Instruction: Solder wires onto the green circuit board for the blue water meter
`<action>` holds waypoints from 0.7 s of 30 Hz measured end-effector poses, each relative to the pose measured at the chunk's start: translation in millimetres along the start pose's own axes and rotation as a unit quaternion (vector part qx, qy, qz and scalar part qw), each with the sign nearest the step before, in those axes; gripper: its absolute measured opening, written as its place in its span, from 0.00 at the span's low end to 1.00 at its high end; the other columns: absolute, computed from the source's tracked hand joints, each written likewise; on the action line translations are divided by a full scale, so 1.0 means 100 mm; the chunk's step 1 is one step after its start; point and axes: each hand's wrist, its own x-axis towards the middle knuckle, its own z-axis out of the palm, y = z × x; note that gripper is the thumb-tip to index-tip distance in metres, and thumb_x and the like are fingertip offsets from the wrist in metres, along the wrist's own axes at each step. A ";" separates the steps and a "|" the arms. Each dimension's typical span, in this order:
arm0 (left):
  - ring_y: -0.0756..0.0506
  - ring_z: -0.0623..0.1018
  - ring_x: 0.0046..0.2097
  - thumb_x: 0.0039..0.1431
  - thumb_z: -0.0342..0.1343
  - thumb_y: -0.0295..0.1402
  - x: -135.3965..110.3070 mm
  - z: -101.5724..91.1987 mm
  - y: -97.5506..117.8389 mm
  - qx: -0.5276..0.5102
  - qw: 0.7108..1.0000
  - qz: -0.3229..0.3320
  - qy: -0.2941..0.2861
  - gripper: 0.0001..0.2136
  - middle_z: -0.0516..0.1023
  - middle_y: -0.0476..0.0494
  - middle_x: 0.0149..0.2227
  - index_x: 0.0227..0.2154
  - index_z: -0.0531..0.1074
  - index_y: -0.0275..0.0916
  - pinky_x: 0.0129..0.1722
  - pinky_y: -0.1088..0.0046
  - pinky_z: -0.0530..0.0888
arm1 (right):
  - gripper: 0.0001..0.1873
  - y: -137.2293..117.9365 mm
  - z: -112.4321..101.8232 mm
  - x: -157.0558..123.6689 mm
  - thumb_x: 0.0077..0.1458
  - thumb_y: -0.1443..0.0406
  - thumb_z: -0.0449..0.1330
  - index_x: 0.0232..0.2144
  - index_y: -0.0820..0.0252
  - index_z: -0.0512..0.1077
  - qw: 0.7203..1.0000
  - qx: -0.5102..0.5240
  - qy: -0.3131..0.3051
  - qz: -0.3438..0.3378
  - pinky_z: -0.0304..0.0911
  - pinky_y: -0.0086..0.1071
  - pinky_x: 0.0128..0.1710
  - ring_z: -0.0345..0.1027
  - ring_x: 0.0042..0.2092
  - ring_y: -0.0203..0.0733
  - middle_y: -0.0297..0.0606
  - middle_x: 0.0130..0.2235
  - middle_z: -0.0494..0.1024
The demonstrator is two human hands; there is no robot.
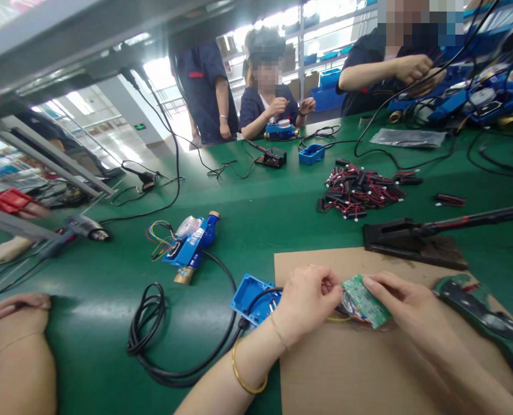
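Observation:
A green circuit board (366,301) is held above a cardboard sheet (325,374), its right edge gripped by my right hand (416,311) between thumb and fingers. Thin coloured wires run along the board's left side. My left hand (310,300) is closed in a pinch at that side; whatever is between its fingertips is hidden. Beside my left wrist sits an open blue plastic box (244,300), with a black cable (148,347) passing into it. Farther off lies a blue water meter (195,245) with brass ends and loose coloured wires.
Black battery packs with red leads (360,187) are heaped beyond the cardboard. A black soldering-iron stand (412,245) is at its far edge; a green-and-black tool (485,323) lies right. A heat gun (81,227) and another person's arm (21,351) are left. Co-workers sit opposite.

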 end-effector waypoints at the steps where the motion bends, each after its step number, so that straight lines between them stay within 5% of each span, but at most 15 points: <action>1: 0.52 0.72 0.29 0.51 0.54 0.30 0.00 0.00 0.01 -0.002 1.000 -0.003 -0.001 0.04 0.76 0.51 0.25 0.25 0.73 0.39 0.29 0.77 0.64 | 0.21 0.01 -0.01 -0.01 0.45 0.48 0.61 0.23 0.59 0.77 1.000 0.015 0.002 0.005 0.68 0.26 0.26 0.72 0.30 0.42 0.39 0.29 0.79; 7: 0.51 0.73 0.30 0.52 0.55 0.30 0.00 0.00 0.06 -0.030 1.000 -0.007 0.006 0.04 0.77 0.50 0.26 0.26 0.73 0.38 0.30 0.77 0.66 | 0.21 0.05 -0.01 -0.04 0.40 0.49 0.67 0.27 0.60 0.79 0.989 0.115 0.052 0.071 0.71 0.25 0.27 0.74 0.31 0.42 0.39 0.30 0.80; 21: 0.52 0.73 0.30 0.54 0.54 0.30 -0.02 -0.05 0.04 -0.040 0.999 0.026 -0.004 0.05 0.77 0.50 0.28 0.27 0.73 0.38 0.31 0.78 0.67 | 0.14 -0.01 -0.07 -0.06 0.47 0.53 0.64 0.24 0.57 0.78 0.995 0.046 0.061 -0.063 0.68 0.21 0.29 0.71 0.31 0.37 0.37 0.31 0.78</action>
